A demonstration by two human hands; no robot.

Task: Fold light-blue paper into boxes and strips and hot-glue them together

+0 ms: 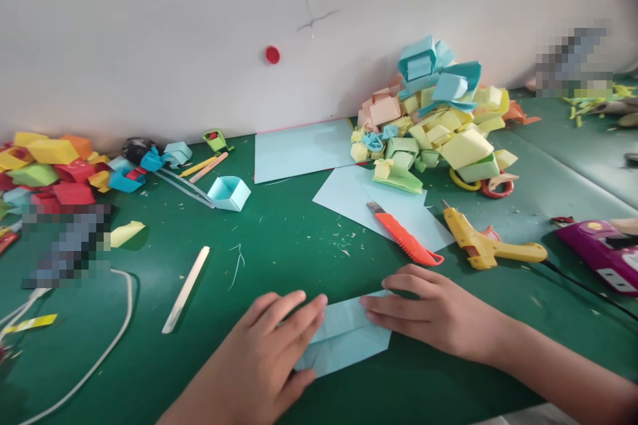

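A folded light-blue sheet of paper (351, 339) with creases lies on the green table near its front edge. My left hand (272, 352) rests over the sheet's left end, fingers stretched out and its thumb near the lower edge. On the upper right of the same sheet lie the fingers of my right hand (431, 309), stretched and slightly bent; its thumb is hidden. Just beyond the hands, an orange utility knife (401, 232) lies across a flat light-blue sheet (343, 196). Right of that is a yellow glue gun (488, 242) with a black cord.
Folded paper boxes are heaped at the back right (438, 113) and far left (54, 169). A blue paper box (229, 193) stands left of centre, with a pale wooden stick (187, 289) nearer. A white cable (130, 299) curves at left. A purple power strip (598, 252) lies at right.
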